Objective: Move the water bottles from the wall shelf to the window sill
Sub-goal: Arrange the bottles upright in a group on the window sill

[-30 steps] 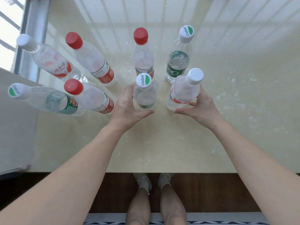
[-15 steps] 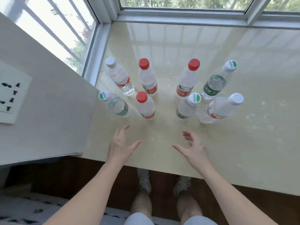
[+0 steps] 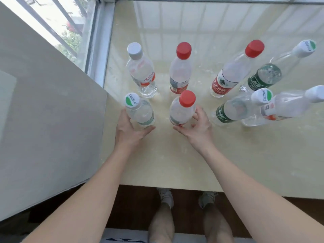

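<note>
- Eight water bottles stand upright on the pale stone window sill (image 3: 175,163) in two rows; all are clear plastic and capped; how full each is you cannot judge through the clear walls.
- Back row, left to right: a grey-capped bottle (image 3: 141,71) with a red label; a red-capped bottle (image 3: 180,69); a second red-capped bottle (image 3: 231,72) with a wide red label; a green-labelled bottle (image 3: 266,78) with a white and green cap.
- Front row: a green-capped bottle (image 3: 140,111) nearest the wall; a short red-capped bottle (image 3: 182,109) just beside it; then a green-labelled bottle (image 3: 236,109) and a white-capped bottle (image 3: 287,107) touching or nearly so at the far right.
- Your left hand (image 3: 129,132) is curled around the near side of the green-capped bottle; thumb spread right under its base, fingers along its left side; the grasp looks loose, and you cannot tell whether it presses firmly.
- Your right hand (image 3: 198,127) cups the short red-capped bottle; fingertips on its right side, thumb reaching beneath its base; partly closed around it.
- Both forearms reach forward from the bottom of the view, bare, angled inward toward the two bottles.
- A grey wall panel (image 3: 43,111) sits to your left; the window (image 3: 66,27) lies beyond it.
</note>
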`<action>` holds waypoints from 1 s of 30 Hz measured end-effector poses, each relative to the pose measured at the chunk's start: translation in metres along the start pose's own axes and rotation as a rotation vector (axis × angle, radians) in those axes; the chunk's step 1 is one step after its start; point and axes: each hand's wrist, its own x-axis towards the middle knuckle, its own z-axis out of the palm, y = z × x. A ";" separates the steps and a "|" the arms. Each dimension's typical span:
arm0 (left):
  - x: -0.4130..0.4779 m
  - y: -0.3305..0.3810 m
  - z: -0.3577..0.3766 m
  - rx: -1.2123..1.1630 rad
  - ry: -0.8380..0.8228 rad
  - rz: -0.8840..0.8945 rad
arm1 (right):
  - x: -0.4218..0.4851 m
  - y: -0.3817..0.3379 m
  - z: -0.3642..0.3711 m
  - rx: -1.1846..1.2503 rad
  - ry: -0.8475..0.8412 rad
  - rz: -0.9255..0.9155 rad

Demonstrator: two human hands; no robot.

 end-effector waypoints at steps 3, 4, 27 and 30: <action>0.010 -0.002 0.005 0.007 -0.008 0.001 | 0.006 0.000 0.003 -0.018 0.021 -0.016; 0.012 -0.001 0.006 0.006 -0.007 0.001 | 0.007 0.000 0.004 -0.025 0.026 -0.024; 0.015 -0.009 0.006 -0.003 -0.042 0.004 | 0.000 -0.007 0.009 -0.088 0.028 -0.063; 0.017 -0.010 0.011 0.031 -0.033 -0.005 | 0.002 -0.006 0.008 -0.087 0.023 -0.072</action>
